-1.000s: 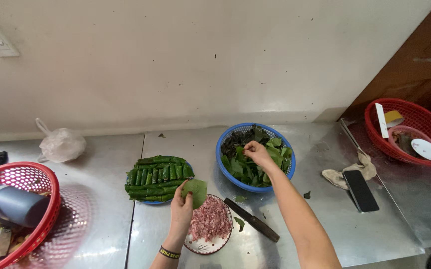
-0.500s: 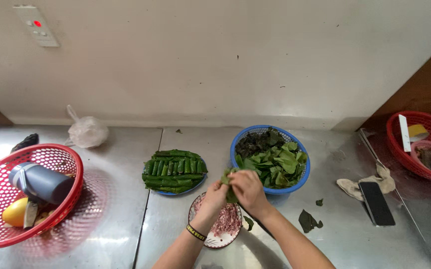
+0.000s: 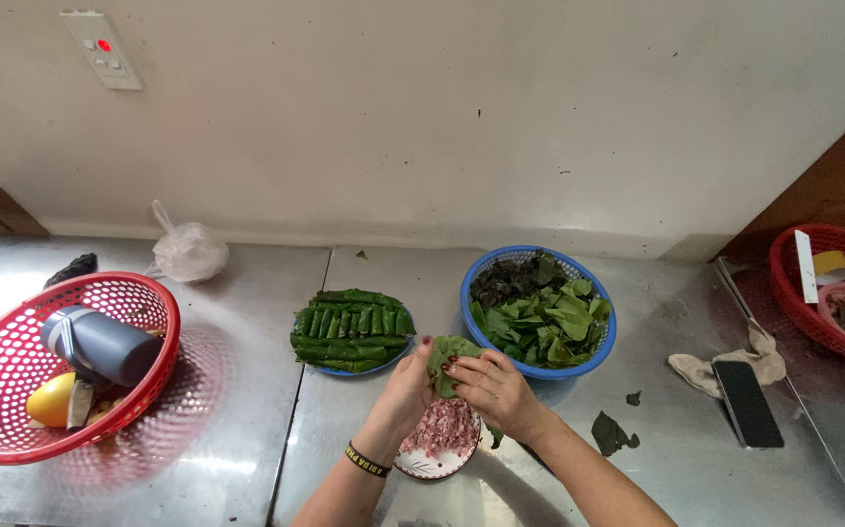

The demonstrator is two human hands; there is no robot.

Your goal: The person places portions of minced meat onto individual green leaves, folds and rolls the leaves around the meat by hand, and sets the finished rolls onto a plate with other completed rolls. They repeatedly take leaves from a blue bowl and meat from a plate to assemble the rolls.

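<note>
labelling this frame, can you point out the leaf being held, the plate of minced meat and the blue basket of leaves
leaf (image 3: 450, 353): head view, on its upper face between both hands
plate of minced meat (image 3: 432, 465): head view, on the white rim at its lower edge
blue basket of leaves (image 3: 489, 265): head view, on the upper left rim

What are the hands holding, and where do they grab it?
Both hands, left and right, hold one green leaf by its lower edges, above the meat plate.

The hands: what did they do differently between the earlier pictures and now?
The right hand left the blue basket of leaves and came back over the plate of minced meat. It joined the left hand on the green leaf, which both hold now. The rolled leaves and red basket stayed put.
</note>
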